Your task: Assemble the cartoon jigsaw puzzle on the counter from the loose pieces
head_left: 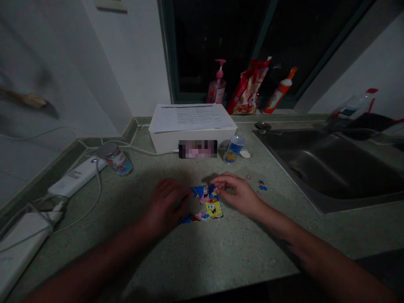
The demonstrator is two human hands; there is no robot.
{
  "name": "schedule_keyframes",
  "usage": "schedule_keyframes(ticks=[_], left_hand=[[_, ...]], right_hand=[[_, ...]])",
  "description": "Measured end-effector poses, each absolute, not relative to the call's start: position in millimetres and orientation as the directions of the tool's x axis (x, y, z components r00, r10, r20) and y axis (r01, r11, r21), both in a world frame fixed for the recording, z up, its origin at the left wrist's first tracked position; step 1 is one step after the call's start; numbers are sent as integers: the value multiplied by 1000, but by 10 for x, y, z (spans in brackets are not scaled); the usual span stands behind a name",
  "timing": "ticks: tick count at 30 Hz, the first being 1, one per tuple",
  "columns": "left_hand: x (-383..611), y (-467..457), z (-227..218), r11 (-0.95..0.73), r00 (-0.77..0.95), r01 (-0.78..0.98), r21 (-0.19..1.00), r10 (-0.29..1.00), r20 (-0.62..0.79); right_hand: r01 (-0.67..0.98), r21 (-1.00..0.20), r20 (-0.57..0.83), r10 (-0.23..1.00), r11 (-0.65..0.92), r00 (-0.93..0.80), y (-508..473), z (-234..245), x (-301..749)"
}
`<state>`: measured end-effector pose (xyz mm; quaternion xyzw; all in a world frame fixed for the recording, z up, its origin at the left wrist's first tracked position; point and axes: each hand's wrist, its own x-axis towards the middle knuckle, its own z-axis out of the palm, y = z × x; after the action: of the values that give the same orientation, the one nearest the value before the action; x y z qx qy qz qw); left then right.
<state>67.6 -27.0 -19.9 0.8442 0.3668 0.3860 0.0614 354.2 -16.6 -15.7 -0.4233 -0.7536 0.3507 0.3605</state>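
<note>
A small cartoon jigsaw puzzle (206,205) lies flat on the green speckled counter (221,252). My left hand (166,206) rests on the puzzle's left side, fingers curled down over it. My right hand (235,191) is at the puzzle's upper right corner, fingertips pinched together at its edge; whether they grip a piece is hidden. A few loose puzzle pieces (261,185) lie on the counter just right of my right hand.
A white box (189,141) topped with paper stands behind the puzzle. Beside it sit a small printed cup (233,148) with a lid (245,154), and a tin (116,159) lying at left. White power strips (74,179) and cables run along the left. A steel sink (334,168) lies right. Bottles stand on the sill.
</note>
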Motion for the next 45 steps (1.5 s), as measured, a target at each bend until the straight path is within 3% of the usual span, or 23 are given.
schedule_keyframes(ticks=[3,8,16,45], left_hand=[[755,-356,-167,-838,529,480,257,511,677],[817,-429,-177,-894,604,388,224,430,671],[839,-446,-192,-902,649,383,199,415,638],[866,-458,-209,-907,649,379,181,400,647]], right_hand=[[315,-887,191,890,337,-414,-254,-167,3419],[232,-948,101,897,218,-430,-353,-222,3286],[134,-989,-4,890,65,-456,-370,-257,3267],[20,-999,-54,876,-51,-479,-356,-270,3251]])
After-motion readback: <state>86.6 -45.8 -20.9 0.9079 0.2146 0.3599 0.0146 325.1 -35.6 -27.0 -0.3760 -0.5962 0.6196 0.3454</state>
